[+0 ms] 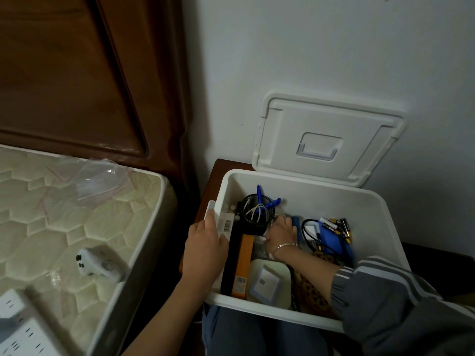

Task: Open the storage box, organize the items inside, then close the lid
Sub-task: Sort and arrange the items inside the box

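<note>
Box (334,201) open, lid (329,140) propped far; sorting underway: left hand (205,245) curled over left rim, right hand (281,232) among cables (254,214), grip unclear; next, gather loose batteries (339,224).

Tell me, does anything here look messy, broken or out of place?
Nothing looks broken or spilled. Inside the storage box, loose batteries lie heaped at the right, unsorted. A white gadget, a clear bag and power strips sit on the bare mattress, outside the box.

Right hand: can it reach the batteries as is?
Probably yes. The batteries lie uncovered on top, just beyond the right hand inside the open storage box; only a black cable loop lies between.
</note>
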`<state>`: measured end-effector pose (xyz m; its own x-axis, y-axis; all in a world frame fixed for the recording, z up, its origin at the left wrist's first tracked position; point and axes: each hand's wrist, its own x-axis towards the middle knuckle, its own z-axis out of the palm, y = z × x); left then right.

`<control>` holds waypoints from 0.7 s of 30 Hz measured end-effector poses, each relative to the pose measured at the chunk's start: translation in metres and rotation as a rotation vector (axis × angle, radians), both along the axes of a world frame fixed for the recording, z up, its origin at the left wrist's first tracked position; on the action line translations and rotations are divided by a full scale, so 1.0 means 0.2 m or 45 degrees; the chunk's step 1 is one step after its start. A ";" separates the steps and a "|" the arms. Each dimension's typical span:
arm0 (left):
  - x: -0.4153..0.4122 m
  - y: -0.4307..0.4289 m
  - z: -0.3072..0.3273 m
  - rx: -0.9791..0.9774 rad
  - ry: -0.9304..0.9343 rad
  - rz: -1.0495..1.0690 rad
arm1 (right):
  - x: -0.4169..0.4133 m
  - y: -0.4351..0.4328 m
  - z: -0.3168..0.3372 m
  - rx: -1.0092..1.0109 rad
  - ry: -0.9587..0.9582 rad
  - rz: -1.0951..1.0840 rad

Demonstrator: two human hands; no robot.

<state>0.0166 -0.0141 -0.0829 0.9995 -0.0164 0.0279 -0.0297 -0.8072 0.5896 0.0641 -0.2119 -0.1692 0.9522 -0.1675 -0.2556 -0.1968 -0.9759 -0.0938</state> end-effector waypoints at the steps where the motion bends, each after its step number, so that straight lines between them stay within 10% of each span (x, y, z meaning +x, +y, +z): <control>1: 0.00 0.00 0.00 -0.001 0.001 0.002 | 0.00 -0.01 0.02 0.035 0.002 -0.002; 16: -0.09 -0.06 0.17 -0.099 -0.407 -0.065 | -0.33 -0.11 0.68 1.047 -0.220 -0.106; 21: -0.17 -0.22 0.27 -0.552 0.153 -0.267 | -0.42 -0.05 0.83 1.210 -0.260 -0.082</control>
